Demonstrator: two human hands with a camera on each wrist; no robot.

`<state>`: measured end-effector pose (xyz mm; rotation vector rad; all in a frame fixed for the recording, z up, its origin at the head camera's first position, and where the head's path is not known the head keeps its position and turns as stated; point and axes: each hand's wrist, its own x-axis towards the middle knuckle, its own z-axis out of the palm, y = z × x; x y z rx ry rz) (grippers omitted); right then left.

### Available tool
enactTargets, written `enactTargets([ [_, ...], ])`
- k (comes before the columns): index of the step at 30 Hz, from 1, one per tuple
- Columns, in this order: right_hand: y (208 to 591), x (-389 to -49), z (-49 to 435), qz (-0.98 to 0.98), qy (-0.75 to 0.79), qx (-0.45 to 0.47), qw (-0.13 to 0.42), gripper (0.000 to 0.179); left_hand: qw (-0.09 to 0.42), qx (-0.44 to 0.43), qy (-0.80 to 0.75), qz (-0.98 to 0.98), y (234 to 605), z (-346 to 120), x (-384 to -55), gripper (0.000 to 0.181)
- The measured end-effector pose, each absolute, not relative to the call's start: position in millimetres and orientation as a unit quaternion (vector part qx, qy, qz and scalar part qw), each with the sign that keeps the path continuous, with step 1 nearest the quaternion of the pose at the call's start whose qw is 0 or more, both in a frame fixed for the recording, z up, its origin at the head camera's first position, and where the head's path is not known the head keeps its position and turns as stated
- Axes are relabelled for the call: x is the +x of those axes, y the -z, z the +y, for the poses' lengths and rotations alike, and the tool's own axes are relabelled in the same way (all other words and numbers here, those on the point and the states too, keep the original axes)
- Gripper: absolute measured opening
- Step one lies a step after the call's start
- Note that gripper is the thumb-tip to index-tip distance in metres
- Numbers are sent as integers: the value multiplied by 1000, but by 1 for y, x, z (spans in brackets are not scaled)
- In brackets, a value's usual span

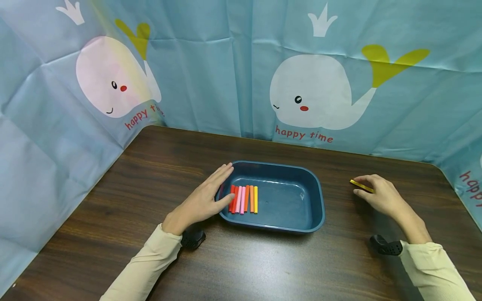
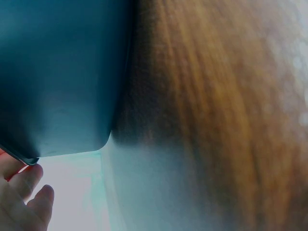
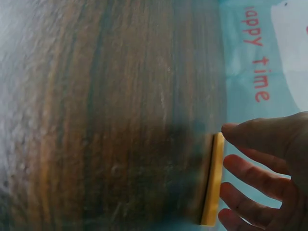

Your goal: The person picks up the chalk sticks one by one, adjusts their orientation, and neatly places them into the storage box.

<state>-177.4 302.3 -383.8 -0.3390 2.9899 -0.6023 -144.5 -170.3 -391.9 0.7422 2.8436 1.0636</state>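
A dark blue tray (image 1: 278,228) stands on the table, with a row of short red, pink, orange and yellow sticks (image 1: 244,200) along its left side. My left hand (image 1: 205,196) rests at the tray's left rim, fingers fairly straight and thumb reaching over the red sticks. In the left wrist view, fingertips (image 2: 36,173) touch the tray's corner. Out to the right, my right hand (image 1: 380,196) is at a loose yellow stick (image 1: 363,186), which lies between thumb and index finger. The right wrist view shows spread, bent fingers beside the yellow stick (image 3: 212,180), without a clear pinch.
The brown wood-grain table (image 1: 301,267) reaches back to a light blue whale-print curtain (image 1: 211,83), which also hangs along the left and right sides. A black wrist device (image 1: 193,239) sits under the left wrist, another device (image 1: 385,246) under the right.
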Motion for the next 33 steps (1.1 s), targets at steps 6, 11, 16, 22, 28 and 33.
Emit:
enactTargets([
  [6,388,-179,306,976,189,-104,31,39,12,234,-341,910,392,-170,-144,75],
  [11,390,-180,308,979,177,-90,32,37,16,231,-342,911,393,-171,-145,74],
  [16,393,-181,308,981,174,-82,20,29,7,237,-338,911,393,-170,-145,74],
  [22,393,-180,307,980,184,-79,16,25,4,241,-339,909,392,-170,-144,74],
  [28,390,-177,303,977,197,-78,1,26,9,239,-343,908,393,-170,-144,74],
  [33,387,-175,299,974,212,-76,-3,27,13,239,-344,908,393,-171,-144,74],
])
